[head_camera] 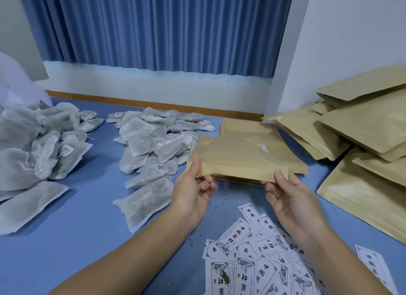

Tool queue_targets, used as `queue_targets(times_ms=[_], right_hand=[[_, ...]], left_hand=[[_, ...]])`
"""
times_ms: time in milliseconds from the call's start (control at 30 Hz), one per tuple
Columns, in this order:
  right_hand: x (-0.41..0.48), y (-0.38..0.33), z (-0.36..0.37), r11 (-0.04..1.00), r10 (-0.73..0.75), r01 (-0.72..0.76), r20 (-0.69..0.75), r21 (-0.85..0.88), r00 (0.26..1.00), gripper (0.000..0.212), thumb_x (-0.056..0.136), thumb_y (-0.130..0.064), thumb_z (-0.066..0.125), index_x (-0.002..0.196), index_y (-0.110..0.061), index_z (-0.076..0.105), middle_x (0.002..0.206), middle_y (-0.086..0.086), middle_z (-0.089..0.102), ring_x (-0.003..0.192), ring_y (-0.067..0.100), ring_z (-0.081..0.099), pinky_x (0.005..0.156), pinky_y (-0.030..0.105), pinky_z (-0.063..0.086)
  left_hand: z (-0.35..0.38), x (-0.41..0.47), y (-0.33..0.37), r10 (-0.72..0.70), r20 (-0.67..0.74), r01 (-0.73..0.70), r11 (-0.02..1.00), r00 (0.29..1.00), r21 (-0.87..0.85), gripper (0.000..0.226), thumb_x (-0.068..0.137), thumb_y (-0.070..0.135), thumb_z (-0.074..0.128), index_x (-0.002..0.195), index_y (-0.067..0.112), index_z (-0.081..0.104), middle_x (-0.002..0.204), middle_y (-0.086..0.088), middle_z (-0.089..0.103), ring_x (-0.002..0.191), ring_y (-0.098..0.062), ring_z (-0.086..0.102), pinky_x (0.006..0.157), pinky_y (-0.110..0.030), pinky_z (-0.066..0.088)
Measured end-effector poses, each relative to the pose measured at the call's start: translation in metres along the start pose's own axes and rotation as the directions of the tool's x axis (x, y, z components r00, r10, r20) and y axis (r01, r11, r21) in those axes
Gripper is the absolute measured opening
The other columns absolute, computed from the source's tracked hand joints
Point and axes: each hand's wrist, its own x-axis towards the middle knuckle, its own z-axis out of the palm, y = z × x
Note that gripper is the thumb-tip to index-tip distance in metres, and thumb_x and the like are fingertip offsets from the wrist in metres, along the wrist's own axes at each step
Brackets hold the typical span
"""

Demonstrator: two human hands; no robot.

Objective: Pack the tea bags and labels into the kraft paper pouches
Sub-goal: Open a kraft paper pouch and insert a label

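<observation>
Tea bags (151, 145) on blue table (87, 239), curtain (153, 31) behind

Bare blue tabletop (83, 233) is lying open at near left, a narrow strip running between the left tea bag heap (33, 154) and the middle heap (151, 145). Piled kraft pouches (362, 127) are walling off the right, labels (263, 259) are covering the near right, and a raised pouch (237, 156), pinched by left hand (193, 198) and right hand (292, 204), is screening the flat stack (248, 127).
</observation>
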Motion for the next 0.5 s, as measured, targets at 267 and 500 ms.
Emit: queue_targets(times_ms=[267,500], right_hand=[[-0.015,0.014,0.011,0.981,-0.013,0.052,0.203,-0.186,0.979,0.015,0.095,-0.013,0.058,0.102,-0.003,0.067,0.079,0.012,0.066,0.066,0.015,0.062,0.059,0.022,0.052],[-0.028,0.031,0.022,0.947,-0.089,0.111,0.087,-0.3,0.992,0.018,0.09,-0.024,0.067,0.099,-0.012,0.077,0.078,0.018,0.07,0.065,0.018,0.064,0.057,0.024,0.052]], left_hand=[[-0.003,-0.024,-0.036,-0.136,0.178,0.078,0.951,0.975,0.298,0.039,0.077,0.035,0.08,0.101,0.006,0.07,0.085,-0.011,0.068,0.064,-0.018,0.059,0.048,-0.028,0.043],[-0.005,-0.026,-0.037,-0.028,0.165,-0.034,0.932,0.986,0.36,0.022,0.085,0.023,0.073,0.086,0.002,0.07,0.07,-0.01,0.061,0.063,-0.016,0.054,0.052,-0.027,0.042]])
